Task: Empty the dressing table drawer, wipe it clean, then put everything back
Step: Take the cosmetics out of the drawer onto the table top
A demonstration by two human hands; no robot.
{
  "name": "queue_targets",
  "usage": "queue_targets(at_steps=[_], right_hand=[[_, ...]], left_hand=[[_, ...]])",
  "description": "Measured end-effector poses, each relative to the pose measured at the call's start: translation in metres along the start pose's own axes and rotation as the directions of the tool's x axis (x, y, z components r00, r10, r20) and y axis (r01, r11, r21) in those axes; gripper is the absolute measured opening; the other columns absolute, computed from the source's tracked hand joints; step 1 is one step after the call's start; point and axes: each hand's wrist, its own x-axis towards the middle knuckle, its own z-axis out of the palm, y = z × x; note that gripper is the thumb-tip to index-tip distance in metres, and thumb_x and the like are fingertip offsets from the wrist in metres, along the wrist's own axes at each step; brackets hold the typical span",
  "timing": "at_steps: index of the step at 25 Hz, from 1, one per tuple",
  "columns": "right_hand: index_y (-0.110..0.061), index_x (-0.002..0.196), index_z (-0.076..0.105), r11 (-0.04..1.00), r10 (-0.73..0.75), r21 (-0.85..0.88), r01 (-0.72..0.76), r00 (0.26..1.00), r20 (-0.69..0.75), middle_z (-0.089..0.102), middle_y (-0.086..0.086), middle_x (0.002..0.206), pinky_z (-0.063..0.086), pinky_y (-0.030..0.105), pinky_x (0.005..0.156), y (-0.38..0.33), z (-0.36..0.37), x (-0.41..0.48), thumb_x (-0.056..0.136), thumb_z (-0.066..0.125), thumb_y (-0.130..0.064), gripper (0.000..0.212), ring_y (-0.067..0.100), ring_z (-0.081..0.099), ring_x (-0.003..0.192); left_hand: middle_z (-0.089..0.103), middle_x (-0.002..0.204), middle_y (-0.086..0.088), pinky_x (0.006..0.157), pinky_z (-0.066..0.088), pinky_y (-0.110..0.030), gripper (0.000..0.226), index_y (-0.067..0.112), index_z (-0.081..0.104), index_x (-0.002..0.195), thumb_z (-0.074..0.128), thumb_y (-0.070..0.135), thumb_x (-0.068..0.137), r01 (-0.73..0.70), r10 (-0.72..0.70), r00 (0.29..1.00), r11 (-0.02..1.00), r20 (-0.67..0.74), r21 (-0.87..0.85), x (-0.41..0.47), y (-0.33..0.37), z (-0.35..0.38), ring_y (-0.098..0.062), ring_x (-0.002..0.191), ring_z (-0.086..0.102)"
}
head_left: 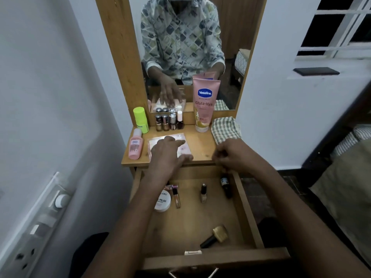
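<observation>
Our left hand lies flat on the pink palette, right hand curled, grip unclear; mid-emptying, we'd next lift the dark bottle from the drawer.

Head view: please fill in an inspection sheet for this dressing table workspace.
Surface: wooden table top; drawer open.
Job's things: in the drawer lie a white jar, lip gloss, nail polish bottle, dark bottle and gold-capped bottle; checked cloth on top.
Clutter: Vaseline tube, green bottle, pink bottle, small bottles on top.
Grips: left hand flat on pink palette; right hand curled, blurred, hold unclear.
Cables: nothing seen.
Surroundings: mirror, wall switch panel, window.
</observation>
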Motion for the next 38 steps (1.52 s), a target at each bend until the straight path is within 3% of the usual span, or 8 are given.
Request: queue_targets(at_steps=[8, 12, 15, 18, 22, 26, 33, 38], right_hand=[[-0.006, 0.111, 0.061, 0.872, 0.066, -0.490, 0.006, 0.989, 0.129, 0.059, 0.013, 0.118, 0.046, 0.033, 0.091, 0.034, 0.079, -0.002, 0.096, 0.046, -0.007, 0.021, 0.026, 0.058, 0.108], [-0.009, 0.102, 0.067, 0.827, -0.002, -0.559, 0.057, 0.995, 0.099, 0.066, 0.009, 0.107, 0.049, 0.039, 0.090, 0.039, 0.096, -0.003, 0.098, 0.045, -0.013, 0.022, 0.026, 0.064, 0.100], [-0.009, 0.112, 0.065, 0.845, 0.008, -0.533, 0.052, 0.994, 0.110, 0.059, 0.014, 0.118, 0.052, 0.035, 0.086, 0.040, 0.103, -0.009, 0.099, 0.045, -0.016, 0.024, 0.026, 0.064, 0.101], [-0.008, 0.117, 0.062, 0.858, 0.044, -0.514, -0.011, 0.998, 0.052, 0.056, 0.016, 0.123, 0.050, 0.034, 0.090, 0.042, 0.107, -0.012, 0.099, 0.048, -0.017, 0.024, 0.026, 0.062, 0.104], [-0.009, 0.117, 0.061, 0.869, 0.019, -0.494, -0.014, 1.000, 0.006, 0.057, 0.015, 0.120, 0.049, 0.033, 0.085, 0.031, 0.114, -0.021, 0.097, 0.054, -0.020, 0.024, 0.027, 0.060, 0.104], [-0.013, 0.115, 0.060, 0.896, -0.013, -0.444, -0.008, 0.999, -0.045, 0.053, 0.011, 0.123, 0.049, 0.033, 0.082, 0.036, 0.116, -0.022, 0.100, 0.046, -0.020, 0.022, 0.026, 0.061, 0.100], [-0.013, 0.104, 0.060, 0.975, 0.087, -0.196, -0.102, 0.993, -0.084, 0.067, 0.004, 0.104, 0.051, 0.029, 0.076, 0.036, 0.108, -0.018, 0.091, 0.061, -0.020, 0.015, 0.019, 0.064, 0.091], [-0.015, 0.082, 0.071, 0.989, 0.098, 0.133, -0.072, 0.974, -0.204, 0.067, -0.005, 0.078, 0.045, 0.018, 0.061, 0.011, 0.054, -0.037, 0.076, 0.076, -0.020, 0.009, 0.003, 0.059, 0.071]], left_hand=[[0.038, 0.152, -0.003, 0.115, 0.024, -0.036, 0.055, 0.030, 0.054, 0.139, 0.068, 0.012, 0.089, -0.038, 0.035, 0.996, 0.998, 0.084, 0.041, -0.010, -0.009, 0.001, -0.026, 0.138, 0.035], [0.064, 0.109, 0.005, 0.086, 0.050, -0.024, 0.025, 0.021, 0.072, 0.108, 0.073, 0.029, 0.085, -0.165, 0.141, 0.978, 0.973, -0.156, -0.159, -0.041, 0.011, -0.001, -0.008, 0.101, 0.058], [0.067, 0.067, 0.004, 0.064, 0.058, -0.028, 0.023, 0.018, 0.071, 0.073, 0.071, 0.038, 0.085, 0.028, 0.010, 0.973, 0.987, 0.230, -0.159, -0.065, 0.032, 0.015, -0.010, 0.064, 0.065], [0.059, 0.060, -0.001, 0.057, 0.049, -0.026, 0.034, 0.015, 0.057, 0.063, 0.076, 0.038, 0.080, 0.283, -0.215, 0.855, 0.956, 0.471, -0.077, -0.071, 0.040, 0.050, -0.018, 0.053, 0.058], [0.071, 0.103, -0.012, 0.066, 0.043, -0.027, 0.021, 0.008, 0.069, 0.099, 0.071, 0.024, 0.085, 0.265, -0.190, 0.917, 0.948, 0.350, -0.178, -0.068, 0.044, 0.085, -0.024, 0.086, 0.065], [0.071, 0.108, -0.016, 0.076, 0.050, -0.032, 0.025, 0.005, 0.070, 0.105, 0.067, 0.015, 0.083, 0.318, -0.256, 0.925, 0.926, 0.282, -0.201, -0.063, 0.040, 0.098, -0.033, 0.101, 0.066], [0.062, 0.073, 0.000, 0.045, 0.027, -0.020, 0.015, 0.015, 0.063, 0.071, 0.074, 0.023, 0.077, 0.278, -0.218, 0.946, 0.927, 0.242, -0.251, -0.068, 0.033, 0.079, -0.014, 0.069, 0.055], [0.068, 0.077, 0.003, 0.056, 0.053, -0.031, 0.021, 0.017, 0.070, 0.082, 0.077, 0.035, 0.074, 0.173, -0.149, 0.985, 0.906, 0.091, -0.385, -0.064, 0.045, 0.033, -0.009, 0.068, 0.063]])
